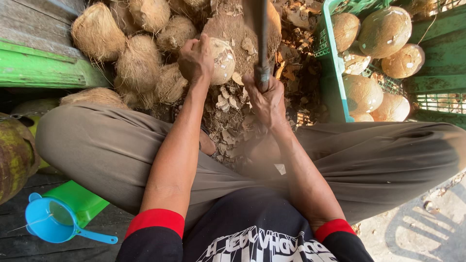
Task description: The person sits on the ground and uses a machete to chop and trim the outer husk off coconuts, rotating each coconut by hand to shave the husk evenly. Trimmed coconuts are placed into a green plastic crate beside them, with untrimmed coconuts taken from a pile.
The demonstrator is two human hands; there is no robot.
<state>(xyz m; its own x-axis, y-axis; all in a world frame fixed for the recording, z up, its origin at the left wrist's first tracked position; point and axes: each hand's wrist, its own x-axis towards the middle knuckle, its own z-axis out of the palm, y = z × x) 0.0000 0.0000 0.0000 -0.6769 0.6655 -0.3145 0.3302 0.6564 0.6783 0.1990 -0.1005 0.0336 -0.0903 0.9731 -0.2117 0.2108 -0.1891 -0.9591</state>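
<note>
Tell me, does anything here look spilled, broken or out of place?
Broken husk and shell chips lie scattered on the ground between the person's knees, below the coconut the left hand steadies. The right hand grips a dark tool handle. Nothing else stands out.

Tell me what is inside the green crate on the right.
The green crate holds pale, husked coconuts, about seven visible, piled against each other. Whatever lies beneath them, and the crate's floor, is covered, and the frame edge cuts off its far side.
</note>
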